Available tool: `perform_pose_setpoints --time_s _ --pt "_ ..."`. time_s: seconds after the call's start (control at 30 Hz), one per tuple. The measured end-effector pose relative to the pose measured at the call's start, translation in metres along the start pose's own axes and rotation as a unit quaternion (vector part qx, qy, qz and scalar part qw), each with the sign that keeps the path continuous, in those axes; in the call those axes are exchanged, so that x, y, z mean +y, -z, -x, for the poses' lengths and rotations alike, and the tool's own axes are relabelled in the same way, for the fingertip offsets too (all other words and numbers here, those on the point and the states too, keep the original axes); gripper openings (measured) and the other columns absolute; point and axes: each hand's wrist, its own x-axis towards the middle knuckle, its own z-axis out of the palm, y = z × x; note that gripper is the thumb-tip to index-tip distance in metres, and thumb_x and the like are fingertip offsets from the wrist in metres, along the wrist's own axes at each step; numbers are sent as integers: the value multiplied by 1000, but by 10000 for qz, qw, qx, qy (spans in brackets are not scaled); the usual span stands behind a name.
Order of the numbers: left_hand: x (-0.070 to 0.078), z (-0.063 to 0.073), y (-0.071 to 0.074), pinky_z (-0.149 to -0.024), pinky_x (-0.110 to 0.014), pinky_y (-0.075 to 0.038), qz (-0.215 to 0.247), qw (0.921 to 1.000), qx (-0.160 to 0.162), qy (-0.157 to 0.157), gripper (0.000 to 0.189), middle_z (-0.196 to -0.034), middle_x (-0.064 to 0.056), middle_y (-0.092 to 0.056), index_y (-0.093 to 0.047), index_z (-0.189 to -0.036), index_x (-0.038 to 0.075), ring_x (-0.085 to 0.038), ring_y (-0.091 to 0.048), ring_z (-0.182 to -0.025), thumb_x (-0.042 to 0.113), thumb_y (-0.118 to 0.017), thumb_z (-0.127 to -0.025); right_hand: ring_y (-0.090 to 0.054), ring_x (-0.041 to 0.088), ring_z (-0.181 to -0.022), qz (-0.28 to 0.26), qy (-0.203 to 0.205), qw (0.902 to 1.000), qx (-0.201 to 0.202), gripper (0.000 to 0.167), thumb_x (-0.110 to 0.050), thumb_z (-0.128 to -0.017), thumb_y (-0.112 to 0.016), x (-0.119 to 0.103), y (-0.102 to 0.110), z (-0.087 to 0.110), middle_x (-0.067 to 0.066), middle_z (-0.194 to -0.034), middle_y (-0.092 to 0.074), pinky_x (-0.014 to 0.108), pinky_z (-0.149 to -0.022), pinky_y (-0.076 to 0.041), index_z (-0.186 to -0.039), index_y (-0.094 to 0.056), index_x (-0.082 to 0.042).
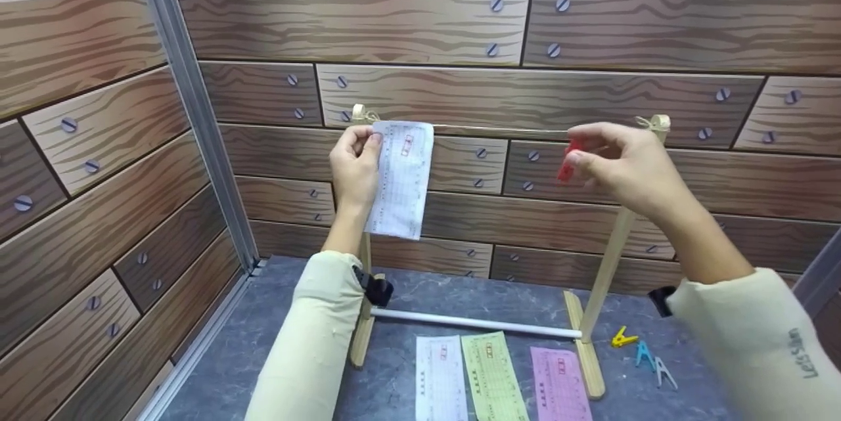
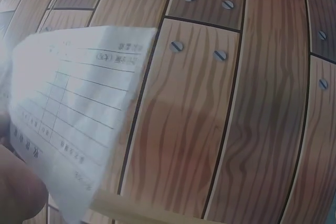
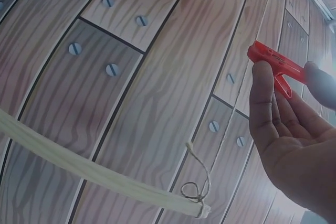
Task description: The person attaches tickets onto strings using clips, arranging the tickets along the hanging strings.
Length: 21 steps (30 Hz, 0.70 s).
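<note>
In the head view my left hand pinches a white printed receipt slip near its upper left edge, and the slip hangs down at the left end of a thin string. The left wrist view shows the same slip close up, with part of the thumb at its edge. My right hand holds a red clothespin near the right part of the string. Thumb and fingers grip the red clothespin in the right wrist view, apart from the slip.
The string is tied between two wooden posts, joined low down by a white rod. On the grey table lie a white slip, a green slip and a pink slip. Yellow, blue and grey clothespins lie at right.
</note>
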Motion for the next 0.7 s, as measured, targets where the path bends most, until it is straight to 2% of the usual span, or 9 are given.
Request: perform_pose_setpoints --time_s 0.13,0.27,0.43,0.7 --pt "0 -2 -5 -61 -20 -45 -169 9989 280 325 5 -79 -8 -67 -66 -94 -9 -8 -56 -67 -8 -62 -92 -67 7 -77 -24 33 10000 13 37 -10 -98 -67 -5 1 -3 18 -104 -69 23 -64 -56 -131 -61 6" --pt "0 -2 -6 -57 -19 -43 -228 9973 517 474 8 -76 -6 -66 -68 -95 -11 -8 -53 -63 -4 -64 -92 -67 7 -76 -96 144 9998 48 37 -9 -98 -67 -9 1 -6 14 -100 -70 22 -64 -56 -130 -61 7" --pt "0 -1 -8 -51 -19 -37 -724 9935 792 394 9 -67 -1 -62 -72 -93 -8 -7 -48 -56 0 -68 -92 -68 9 -76 -158 277 9994 98 37 -9 -97 -68 -13 4 -10 11 -96 -69 22 -64 -56 -130 -61 7" --pt "3 1 -10 -52 -20 -40 -1374 9848 1032 241 9 -67 -2 -65 -72 -88 -1 -9 -51 -57 7 -72 -91 -68 9 -76 -173 343 9992 79 36 -8 -97 -67 -25 -3 -17 12 -102 -67 23 -64 -56 -130 -61 7"
